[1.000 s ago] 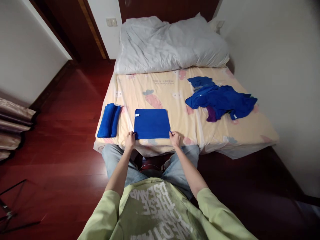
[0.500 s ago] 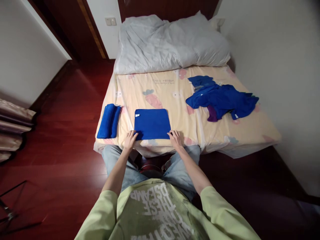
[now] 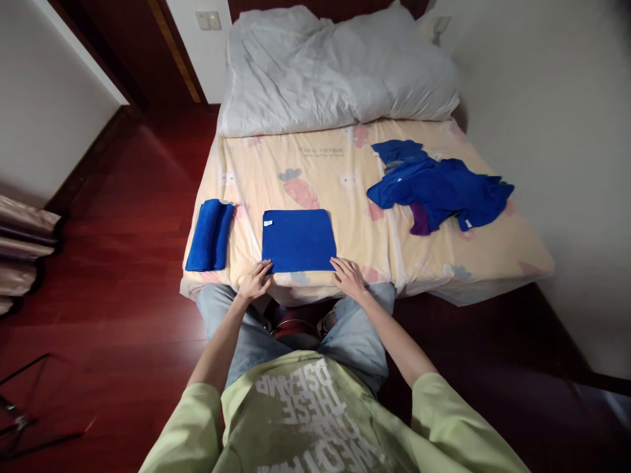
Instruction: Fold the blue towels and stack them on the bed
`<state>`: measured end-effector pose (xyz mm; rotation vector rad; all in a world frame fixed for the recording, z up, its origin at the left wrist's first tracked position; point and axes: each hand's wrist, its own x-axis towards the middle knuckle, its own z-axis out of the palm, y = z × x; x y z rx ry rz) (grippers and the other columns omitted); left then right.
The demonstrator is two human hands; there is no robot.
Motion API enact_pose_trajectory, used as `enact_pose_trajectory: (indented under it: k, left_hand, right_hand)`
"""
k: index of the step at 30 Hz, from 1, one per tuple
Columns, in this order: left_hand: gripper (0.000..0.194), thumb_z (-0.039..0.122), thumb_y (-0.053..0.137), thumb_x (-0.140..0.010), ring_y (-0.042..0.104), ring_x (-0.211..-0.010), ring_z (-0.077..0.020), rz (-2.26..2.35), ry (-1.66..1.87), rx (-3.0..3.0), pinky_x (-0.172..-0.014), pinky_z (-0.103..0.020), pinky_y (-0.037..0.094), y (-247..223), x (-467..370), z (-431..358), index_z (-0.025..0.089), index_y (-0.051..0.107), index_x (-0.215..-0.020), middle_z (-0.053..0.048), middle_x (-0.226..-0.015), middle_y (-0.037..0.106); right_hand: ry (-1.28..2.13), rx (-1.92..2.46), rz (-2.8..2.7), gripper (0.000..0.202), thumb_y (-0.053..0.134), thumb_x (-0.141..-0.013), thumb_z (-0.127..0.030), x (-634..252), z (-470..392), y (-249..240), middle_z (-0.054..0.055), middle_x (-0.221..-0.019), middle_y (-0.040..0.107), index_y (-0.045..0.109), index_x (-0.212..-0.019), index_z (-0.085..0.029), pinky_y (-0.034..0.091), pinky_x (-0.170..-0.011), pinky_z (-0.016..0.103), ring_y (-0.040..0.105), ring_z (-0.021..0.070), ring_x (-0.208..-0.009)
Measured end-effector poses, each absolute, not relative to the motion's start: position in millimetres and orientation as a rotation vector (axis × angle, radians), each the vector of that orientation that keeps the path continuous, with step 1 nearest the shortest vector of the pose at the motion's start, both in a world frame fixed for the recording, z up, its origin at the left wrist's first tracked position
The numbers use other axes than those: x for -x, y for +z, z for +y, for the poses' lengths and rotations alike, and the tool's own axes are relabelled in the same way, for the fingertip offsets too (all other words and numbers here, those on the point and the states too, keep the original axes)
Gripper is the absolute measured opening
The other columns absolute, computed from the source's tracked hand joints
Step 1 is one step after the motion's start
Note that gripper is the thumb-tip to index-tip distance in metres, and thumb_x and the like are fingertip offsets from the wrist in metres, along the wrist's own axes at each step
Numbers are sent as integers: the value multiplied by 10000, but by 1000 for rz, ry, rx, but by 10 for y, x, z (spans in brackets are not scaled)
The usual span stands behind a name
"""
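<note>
A blue cloth (image 3: 298,240), folded into a flat rectangle with a small white label at its far left corner, lies near the front edge of the bed. My left hand (image 3: 255,278) rests at its near left corner, fingers stretched out and touching it. At the near right corner, my right hand (image 3: 349,276) has its fingers extended onto the cloth's edge. Left of it lies a thick blue folded or rolled cloth (image 3: 210,235). Farther right is a loose heap of blue cloths (image 3: 444,190) with a purple piece (image 3: 419,219) under it.
The bed (image 3: 325,180) has a cream sheet printed with carrots. A grey-white quilt (image 3: 340,72) is bunched against the headboard. Dark red floor (image 3: 128,263) lies to the left, with a curtain (image 3: 22,243) and tripod legs (image 3: 20,420). A white wall (image 3: 557,131) runs along the right.
My fingers have flattened out at the cloth's near corners, and both wrists sit slightly farther apart. The cloth stays in place while the view shifts slightly.
</note>
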<state>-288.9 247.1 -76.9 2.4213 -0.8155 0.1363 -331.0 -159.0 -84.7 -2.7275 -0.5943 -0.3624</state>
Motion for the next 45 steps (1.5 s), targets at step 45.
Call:
enact_pose_trajectory:
  k: [45]
  left_hand:
    - [365,472,546,-945,710,-915,-235,17,189,-2152,-851,-339,566,-541,2496,2201,162,705,-1056,-99,-993,764]
  right_hand:
    - [-307,2054,277,422,533,-942,-565,2774,-1524,-1003,65,-828,704,687,-948,-172,545,-751,321,625,203,-760]
